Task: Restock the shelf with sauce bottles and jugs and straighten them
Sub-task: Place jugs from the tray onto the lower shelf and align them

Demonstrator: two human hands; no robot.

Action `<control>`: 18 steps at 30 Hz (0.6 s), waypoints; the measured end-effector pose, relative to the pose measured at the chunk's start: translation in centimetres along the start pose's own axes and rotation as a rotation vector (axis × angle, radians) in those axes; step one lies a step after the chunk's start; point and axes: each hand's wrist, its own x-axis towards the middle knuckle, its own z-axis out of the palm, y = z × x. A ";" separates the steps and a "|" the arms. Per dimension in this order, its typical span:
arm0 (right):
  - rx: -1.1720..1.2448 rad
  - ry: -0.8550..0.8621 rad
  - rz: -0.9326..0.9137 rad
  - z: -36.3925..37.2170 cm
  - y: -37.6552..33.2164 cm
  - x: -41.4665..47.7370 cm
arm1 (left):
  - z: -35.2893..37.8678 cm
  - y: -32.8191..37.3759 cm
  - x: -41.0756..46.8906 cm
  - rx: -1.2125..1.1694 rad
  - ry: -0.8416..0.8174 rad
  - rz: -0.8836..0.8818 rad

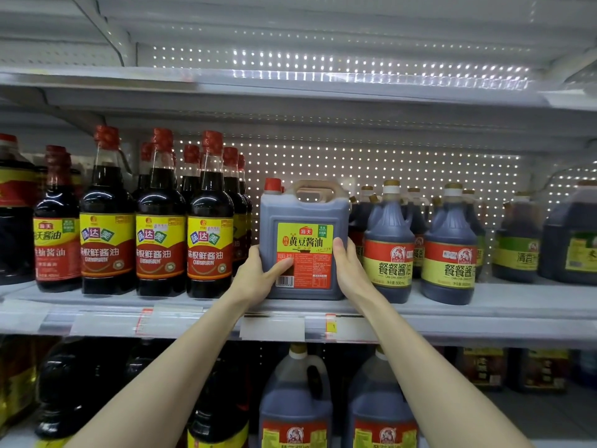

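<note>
Your two hands hold the square jug [303,240] of dark sauce by its lower half; your left hand [258,273] grips the left side, its thumb laid across the lower left corner of the label, the other fingers wrapped round the side and out of view; your right hand [347,270] clasps the right side, thumb pressed on the front edge by the label, the rest of its fingers hidden behind the jug; the jug stands upright on the middle shelf [484,305], near the front edge, its label facing you, its red cap at the top left and its moulded handle across the top; its base looks level with the shelf board, though you cannot tell whether it rests there fully; just to its left stands a row of tall red-capped bottles [210,221] with yellow and red labels, the nearest close beside your left hand; just to its right stand round-shouldered bottles [389,244] with pale caps, the nearest close to your right hand; behind the jug the perforated back panel [387,169] shows; the price strip [274,328] runs along the shelf front beneath your wrists; on the shelf below stand two large handled jugs [295,399] between your forearms.
</note>
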 end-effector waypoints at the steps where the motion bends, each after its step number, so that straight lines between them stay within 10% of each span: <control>1: -0.005 0.000 0.001 0.0 0.1 0.0 | 0.0 0.0 -0.1 0.004 0.002 0.004; 18: -0.075 0.030 0.022 0.2 0.5 0.7 | -0.5 0.5 -0.3 -0.020 -0.029 0.025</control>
